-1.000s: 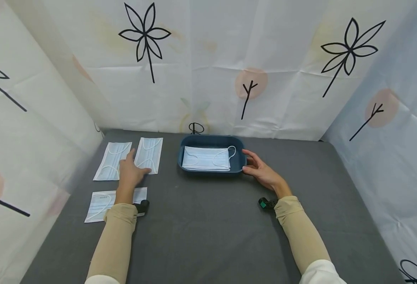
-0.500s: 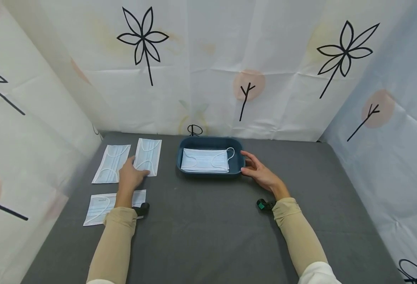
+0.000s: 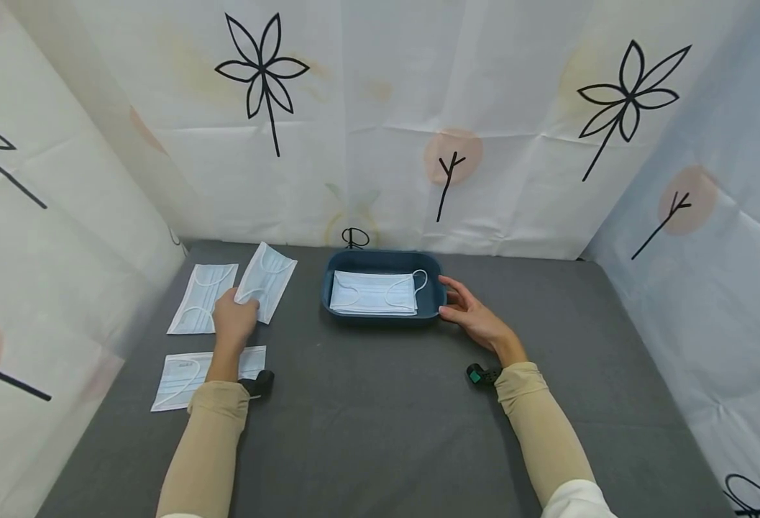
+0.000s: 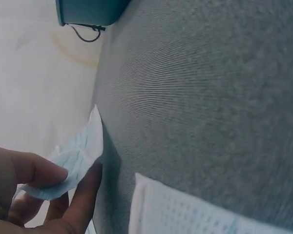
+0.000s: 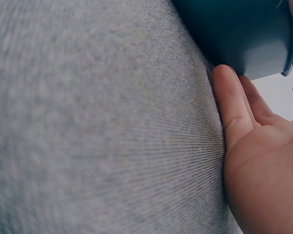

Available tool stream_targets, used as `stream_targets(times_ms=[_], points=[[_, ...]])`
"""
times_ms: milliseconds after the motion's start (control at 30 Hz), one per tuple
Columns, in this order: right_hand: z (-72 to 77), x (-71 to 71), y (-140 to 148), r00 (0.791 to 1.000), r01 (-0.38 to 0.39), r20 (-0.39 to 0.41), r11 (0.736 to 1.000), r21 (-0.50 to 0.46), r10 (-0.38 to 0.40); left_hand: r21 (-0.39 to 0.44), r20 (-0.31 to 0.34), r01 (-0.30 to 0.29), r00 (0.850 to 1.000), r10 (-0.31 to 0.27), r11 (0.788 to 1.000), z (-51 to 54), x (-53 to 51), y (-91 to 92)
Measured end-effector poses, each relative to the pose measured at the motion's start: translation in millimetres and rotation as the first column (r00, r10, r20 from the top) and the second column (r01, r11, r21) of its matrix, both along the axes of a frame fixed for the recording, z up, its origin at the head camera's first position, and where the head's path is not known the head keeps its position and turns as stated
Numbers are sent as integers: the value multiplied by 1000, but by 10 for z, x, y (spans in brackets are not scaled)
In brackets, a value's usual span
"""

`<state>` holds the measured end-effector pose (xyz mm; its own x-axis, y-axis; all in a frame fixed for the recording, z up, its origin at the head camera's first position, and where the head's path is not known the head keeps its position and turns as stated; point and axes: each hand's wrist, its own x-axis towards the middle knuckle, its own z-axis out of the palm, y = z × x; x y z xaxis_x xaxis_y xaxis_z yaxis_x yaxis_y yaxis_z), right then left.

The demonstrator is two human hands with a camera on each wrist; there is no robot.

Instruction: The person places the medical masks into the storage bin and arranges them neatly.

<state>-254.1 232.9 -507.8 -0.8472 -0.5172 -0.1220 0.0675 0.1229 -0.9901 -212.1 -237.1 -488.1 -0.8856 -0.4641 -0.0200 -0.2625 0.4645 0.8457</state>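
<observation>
From where I stand, I see the left hand [image 3: 234,320] pinching 1 pleated face mask [image 3: 268,280] at its near end, thumb on top and fingers underneath, so that end is raised off the dark grey tabletop [image 3: 380,417]; whether its far end touches the cloth, I can't tell. Just beside that hand, on its left, another pale blue mask [image 3: 205,291] lies flat with its ear loops showing, and a mask nearer the person [image 3: 179,380] lies crosswise, its middle hidden by the left wrist. To the right of these, well apart, stands a dark blue tray [image 3: 382,260] with a stack of masks [image 3: 373,293] lying flat inside, 1 loop curling toward the right-hand wall. I can't count the layers from here. The right hand [image 3: 478,320] is at the tray's right end, its fingers relaxed and spread, touching the outer wall without wrapping round it. I'd judge the work to be well along but unfinished: the stack sits neatly in the tray, while 3 masks are outside it, 1 of them in the left hand's grip and 2 lying untouched by the fingers. White patterned fabric [image 3: 386,86] hangs behind it all.
</observation>
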Motion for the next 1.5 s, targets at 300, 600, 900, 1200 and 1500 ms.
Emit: stream_targets(times_ms=[300, 600, 900, 1200, 1500], points=[[14, 1, -7, 1000, 6, 5, 1000, 0, -6, 71, -75, -1, 997, 7, 997, 65, 33, 3], [16, 4, -7, 1000, 8, 10, 1000, -2, -8, 185, -131, 48, 991, -24, 982, 250, 83, 66], [6, 2, -5, 1000, 11, 7, 1000, -1, -11, 230, -165, 73, 986, -35, 970, 440, 90, 117], [14, 9, -6, 1000, 16, 11, 1000, 7, -16, 278, -138, 152, 983, -117, 948, 627, 98, 191], [8, 7, -5, 1000, 7, 15, 1000, -6, -7, 314, -166, 275, 958, -233, 909, 782, 106, 279]])
